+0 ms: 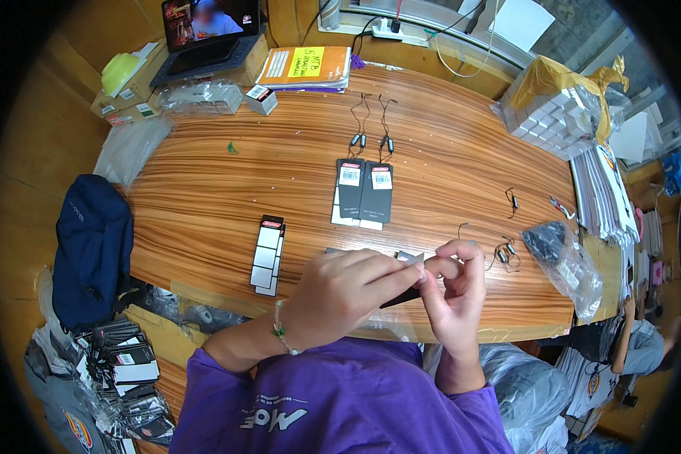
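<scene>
— Here, a dark hang tag (402, 296) sits pinched between both hands at the table's (204, 197) near edge, left hand (340, 291) fingers pressed on it, right hand (455, 291) fingertips nipping its top.

— Risk?

— Likely a slip; the thin cord loops (503, 256) nearby could snag.

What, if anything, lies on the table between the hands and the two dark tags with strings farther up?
Nothing visible does. The left hand and right hand pinch a dark tag near the table edge. Bare wood separates them from the two dark tags; the sticker strip lies off to the left.
</scene>
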The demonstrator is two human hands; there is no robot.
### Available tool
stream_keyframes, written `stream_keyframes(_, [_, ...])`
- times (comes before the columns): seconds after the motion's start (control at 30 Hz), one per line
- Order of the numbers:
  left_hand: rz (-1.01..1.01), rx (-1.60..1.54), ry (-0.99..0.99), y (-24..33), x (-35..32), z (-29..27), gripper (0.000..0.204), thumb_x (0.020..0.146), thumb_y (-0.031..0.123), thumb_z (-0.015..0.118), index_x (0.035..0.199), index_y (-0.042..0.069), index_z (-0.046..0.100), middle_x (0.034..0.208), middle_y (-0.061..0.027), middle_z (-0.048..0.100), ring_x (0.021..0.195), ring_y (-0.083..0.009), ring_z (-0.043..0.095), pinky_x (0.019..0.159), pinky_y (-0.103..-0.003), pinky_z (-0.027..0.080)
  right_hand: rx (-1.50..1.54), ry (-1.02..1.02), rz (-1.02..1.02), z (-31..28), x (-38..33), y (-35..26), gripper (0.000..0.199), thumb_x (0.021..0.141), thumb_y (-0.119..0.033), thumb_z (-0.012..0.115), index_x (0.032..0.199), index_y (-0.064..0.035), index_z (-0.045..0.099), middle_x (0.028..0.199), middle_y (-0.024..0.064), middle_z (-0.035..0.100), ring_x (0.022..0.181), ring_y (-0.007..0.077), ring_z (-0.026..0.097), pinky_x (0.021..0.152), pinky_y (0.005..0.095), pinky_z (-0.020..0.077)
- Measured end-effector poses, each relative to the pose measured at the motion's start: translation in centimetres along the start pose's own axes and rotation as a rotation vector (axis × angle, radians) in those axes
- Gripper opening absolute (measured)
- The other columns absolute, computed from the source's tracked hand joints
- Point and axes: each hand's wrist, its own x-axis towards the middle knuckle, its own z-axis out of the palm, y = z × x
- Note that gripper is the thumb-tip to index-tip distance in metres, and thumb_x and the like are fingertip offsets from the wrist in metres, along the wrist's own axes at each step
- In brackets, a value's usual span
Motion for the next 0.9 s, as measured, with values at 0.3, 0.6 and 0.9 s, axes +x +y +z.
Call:
stream_keyframes(0.3, [0.210, 0.121, 0.152, -0.6, 0.6, 0.5, 0.024, 0.069, 0.015, 0.064, 0.093, 0.013, 0.067, 0.085, 0.0002, 0.064, 0.077, -0.0162, 0.061, 0.059, -0.027, 0.048, 0.365, -0.099, 0.169, -1.6, 0.3, 0.2, 0.016, 0.086, 0.002, 0.052, 0.102, 0.0027, 0.050, 0.087, 0.0069, 0.061, 0.077, 0.0084, 0.056, 0.069, 0.0196, 0.0426])
stream_keyframes(0.6, [0.305, 0.292, 0.163, -0.5, 0.5, 1.1, 0.015, 0.069, 0.017, 0.064, 0.083, 0.016, 0.068, 0.084, 0.0059, 0.063, 0.078, -0.0105, 0.059, 0.060, -0.026, 0.038, 0.410, -0.055, 0.196, -1.1, 0.4, 0.8, 0.003, 0.085, -0.005, 0.055, 0.086, -0.0034, 0.054, 0.103, 0.0039, 0.047, 0.084, 0.0076, 0.046, 0.077, 0.0213, 0.0361])
stream_keyframes(0.9, [0.294, 0.331, 0.028, 0.2, 0.5, 0.7, 0.013, 0.069, 0.016, 0.064, 0.081, 0.015, 0.067, 0.081, 0.0065, 0.062, 0.077, -0.0095, 0.057, 0.062, -0.027, 0.038, 0.683, 0.150, 0.076, -0.9, 1.1, 1.7, 0.008, 0.087, -0.012, 0.054, 0.089, -0.0046, 0.051, 0.092, 0.0035, 0.044, 0.082, 0.0114, 0.041, 0.074, 0.0252, 0.0347])
